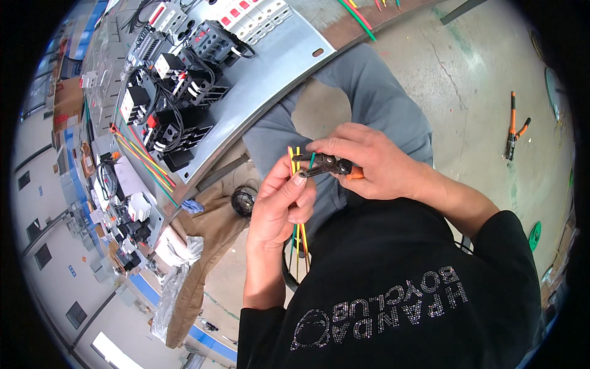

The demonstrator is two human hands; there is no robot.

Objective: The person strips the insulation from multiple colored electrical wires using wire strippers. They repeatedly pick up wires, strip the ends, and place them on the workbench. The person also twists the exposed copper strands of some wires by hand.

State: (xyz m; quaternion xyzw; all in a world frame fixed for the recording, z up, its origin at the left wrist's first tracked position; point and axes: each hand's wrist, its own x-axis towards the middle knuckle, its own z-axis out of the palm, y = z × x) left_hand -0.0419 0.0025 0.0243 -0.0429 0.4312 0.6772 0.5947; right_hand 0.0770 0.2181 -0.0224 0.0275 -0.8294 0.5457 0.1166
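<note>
My left hand (281,200) is closed around a small bunch of thin insulated wires (298,237), yellow, green and red. Their upper ends stick up past the thumb and index finger, and the lower ends hang below the palm. In my right hand (375,161) is a wire stripper (332,165) with a black head and orange handles, mostly covered by the fingers. Its jaws reach the wire ends beside my left thumb, with a short green piece at the jaws. Whether they are closed on a wire I cannot tell.
On the left, a metal panel (270,67) carries contactors and breakers (215,40). More wires (144,154) lie along its near edge. A black wire coil (244,200) and brown cloth (206,246) are below it. Orange-handled pliers (512,132) and a green spool (534,235) lie on the right floor.
</note>
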